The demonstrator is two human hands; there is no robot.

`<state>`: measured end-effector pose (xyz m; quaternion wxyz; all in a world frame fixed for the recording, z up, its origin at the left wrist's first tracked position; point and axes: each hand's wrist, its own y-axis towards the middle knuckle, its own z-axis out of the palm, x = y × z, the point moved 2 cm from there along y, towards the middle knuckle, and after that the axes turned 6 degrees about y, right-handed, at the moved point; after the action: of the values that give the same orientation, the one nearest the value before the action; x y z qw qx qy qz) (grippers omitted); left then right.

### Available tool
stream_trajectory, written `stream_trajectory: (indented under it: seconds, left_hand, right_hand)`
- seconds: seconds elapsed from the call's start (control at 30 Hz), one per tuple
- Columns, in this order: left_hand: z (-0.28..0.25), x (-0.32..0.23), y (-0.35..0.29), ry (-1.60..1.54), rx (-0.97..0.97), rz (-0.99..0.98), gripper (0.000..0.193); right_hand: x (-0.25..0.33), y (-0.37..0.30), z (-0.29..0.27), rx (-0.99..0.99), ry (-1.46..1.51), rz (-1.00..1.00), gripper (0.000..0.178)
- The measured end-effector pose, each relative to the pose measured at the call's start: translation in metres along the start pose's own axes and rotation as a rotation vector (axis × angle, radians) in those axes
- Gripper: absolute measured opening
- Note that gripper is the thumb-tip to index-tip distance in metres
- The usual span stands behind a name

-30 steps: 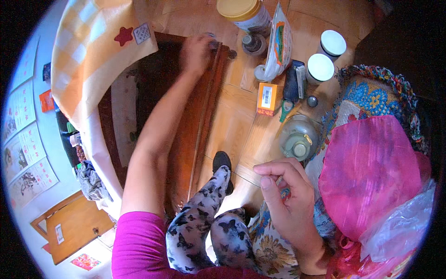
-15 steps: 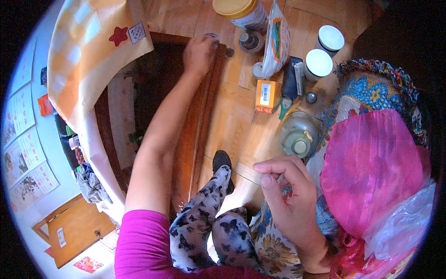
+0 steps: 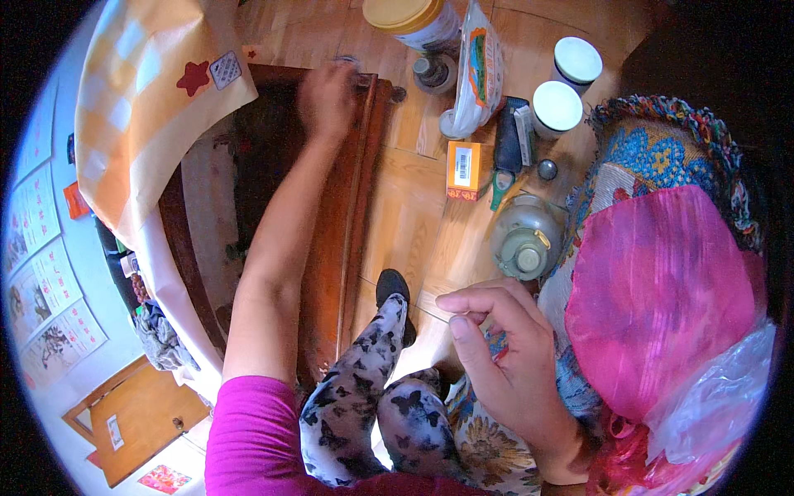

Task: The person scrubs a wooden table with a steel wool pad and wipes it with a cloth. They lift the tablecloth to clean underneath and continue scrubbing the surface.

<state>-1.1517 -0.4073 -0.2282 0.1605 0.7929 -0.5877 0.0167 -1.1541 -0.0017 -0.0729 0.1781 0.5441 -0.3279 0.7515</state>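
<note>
My left hand (image 3: 327, 106) reaches far forward over the end of a dark red-brown wooden piece of furniture (image 3: 351, 240). Its fingers are curled and a little blurred, and a small dark, shiny edge shows beyond the fingertips; I cannot tell what it is. My right hand (image 3: 514, 364) hovers above the patterned cloth seat (image 3: 488, 442) on the near right. The thumb and index finger come close together there, and whatever may lie between them is too small to make out. Just past it a greenish glass jar (image 3: 528, 240) stands on the wooden floor (image 3: 405, 190).
Beyond the jar stand an orange box (image 3: 463, 170), green-handled scissors (image 3: 501, 188), a dark case (image 3: 510, 136), two white-topped cups (image 3: 557, 109), a plastic packet (image 3: 481, 74), a bottle (image 3: 433, 73) and a yellow-lidded tub (image 3: 418, 23). A checked tablecloth (image 3: 136, 99) hangs at left; pink cloth (image 3: 662, 298) lies right.
My left hand has moved slightly left, away from the furniture's corner. The whole view has shifted a little. My right hand keeps nearly the same pose.
</note>
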Motion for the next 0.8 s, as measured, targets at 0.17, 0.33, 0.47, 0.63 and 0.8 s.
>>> stream_trajectory:
  seconds: [0.17, 0.33, 0.47, 0.63, 0.8]
  left_hand:
    - [0.001, -0.008, -0.012, 0.007, 0.032, -0.056, 0.041]
    - [0.036, -0.059, 0.017, 0.094, 0.309, -0.095, 0.033]
    - [0.021, -0.054, 0.018, 0.068, 0.407, -0.082, 0.031]
    - [0.011, -0.038, -0.047, -0.021, 0.281, -0.027, 0.035]
    - [0.002, -0.051, -0.089, 0.048, 0.346, 0.104, 0.031]
  right_hand:
    - [0.001, -0.002, -0.002, 0.034, -0.023, 0.014, 0.016]
    - [0.000, -0.002, -0.004, 0.040, 0.003, 0.061, 0.018]
    - [0.000, -0.001, -0.003, 0.054, -0.004, 0.060, 0.018]
    - [0.001, -0.002, -0.005, 0.061, -0.002, 0.068, 0.017]
    - [-0.003, -0.002, -0.006, 0.043, 0.033, 0.064, 0.018]
